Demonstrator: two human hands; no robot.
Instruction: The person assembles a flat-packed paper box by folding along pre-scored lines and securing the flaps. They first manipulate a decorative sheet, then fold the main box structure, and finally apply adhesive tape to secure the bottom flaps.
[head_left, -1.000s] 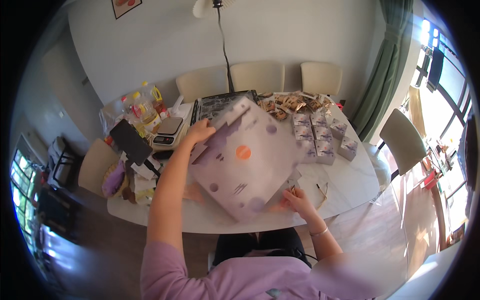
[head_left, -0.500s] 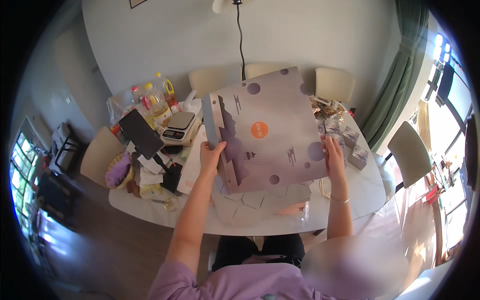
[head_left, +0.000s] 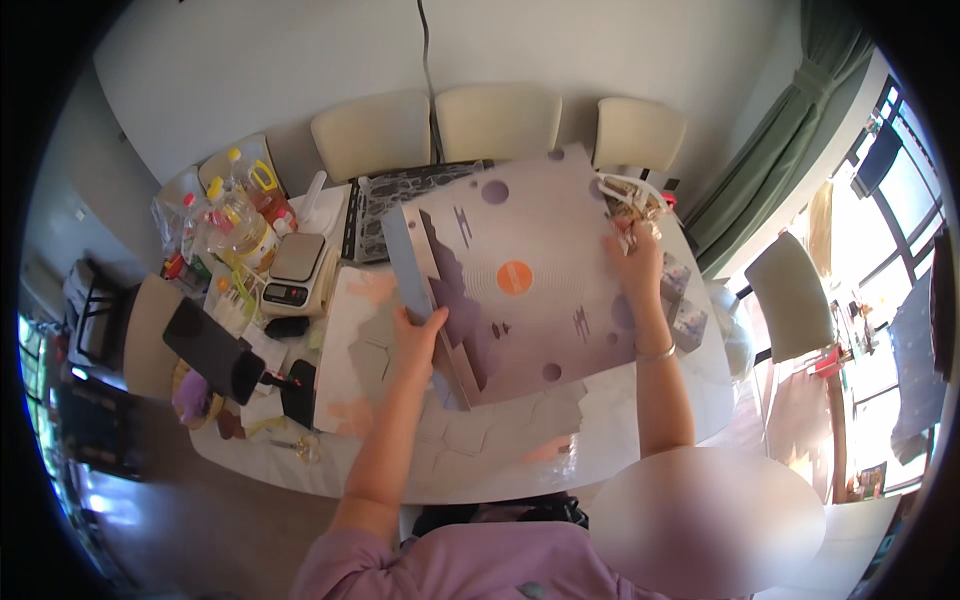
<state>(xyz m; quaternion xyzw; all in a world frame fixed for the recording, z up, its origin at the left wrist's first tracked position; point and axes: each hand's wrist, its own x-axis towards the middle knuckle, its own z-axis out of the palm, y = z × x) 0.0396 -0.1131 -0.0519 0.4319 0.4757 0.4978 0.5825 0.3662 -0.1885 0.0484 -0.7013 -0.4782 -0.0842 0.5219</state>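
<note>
A large, flat grey-purple box (head_left: 540, 330) with purple dots, a dark cloud-like pattern and an orange disc leans at a slant over the table. At its lower left side my left hand (head_left: 418, 345) grips the edge, with the thumb on the face. My right hand (head_left: 636, 268) is closed at the opposite edge, higher up; its fingers are partly blurred. Under the box, flat sheets with grey and peach shapes (head_left: 365, 310) lie on the white table (head_left: 710, 385). Beside my right hand are crinkled gold-coloured wrappings (head_left: 635, 198) and small patterned boxes (head_left: 688, 325).
To the left are a kitchen scale (head_left: 298, 258), oil bottles (head_left: 240, 225), a phone on a stand (head_left: 210, 350) and a basket with purple cloth (head_left: 192, 395). A black patterned panel (head_left: 385, 195) lies behind the box. Chairs (head_left: 500, 120) line the wall.
My right hand has moved up along the box's right edge. The box has shifted slightly down in view, and the black patterned panel behind it now shows as the view has turned.
</note>
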